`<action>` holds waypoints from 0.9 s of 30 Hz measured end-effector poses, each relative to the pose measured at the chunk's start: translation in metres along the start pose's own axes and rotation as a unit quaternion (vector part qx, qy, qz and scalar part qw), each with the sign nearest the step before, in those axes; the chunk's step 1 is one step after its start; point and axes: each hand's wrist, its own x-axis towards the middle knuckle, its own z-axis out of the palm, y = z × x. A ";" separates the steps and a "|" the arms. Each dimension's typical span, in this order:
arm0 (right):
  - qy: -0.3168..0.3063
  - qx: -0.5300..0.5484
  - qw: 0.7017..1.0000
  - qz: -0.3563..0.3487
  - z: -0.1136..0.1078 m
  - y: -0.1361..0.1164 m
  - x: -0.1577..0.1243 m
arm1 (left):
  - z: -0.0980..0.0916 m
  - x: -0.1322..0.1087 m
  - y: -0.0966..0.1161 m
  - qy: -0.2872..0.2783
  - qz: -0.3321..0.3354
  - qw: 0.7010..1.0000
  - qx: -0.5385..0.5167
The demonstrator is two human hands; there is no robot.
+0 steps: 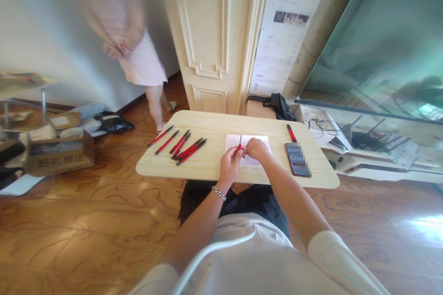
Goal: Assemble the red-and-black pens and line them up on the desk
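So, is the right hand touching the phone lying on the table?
Apart. The head view shows the right hand clear of the phone, with a strip of bare tabletop between them.

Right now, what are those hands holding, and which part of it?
The left hand pinches a thin red-and-black pen by its red part, with the dark tip pointing up. The right hand touches near there, but its hold cannot be told.
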 end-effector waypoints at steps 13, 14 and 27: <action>0.016 -0.053 0.997 -0.060 0.010 0.014 -0.006 | 0.000 0.000 -0.001 -0.002 -0.010 1.000 0.012; 0.028 -0.036 0.997 -0.064 0.012 0.017 -0.006 | 0.000 0.000 -0.001 -0.003 -0.011 1.000 0.012; 0.123 0.539 0.823 -0.133 -0.030 0.009 -0.017 | -0.001 0.000 -0.003 -0.006 -0.005 0.999 0.031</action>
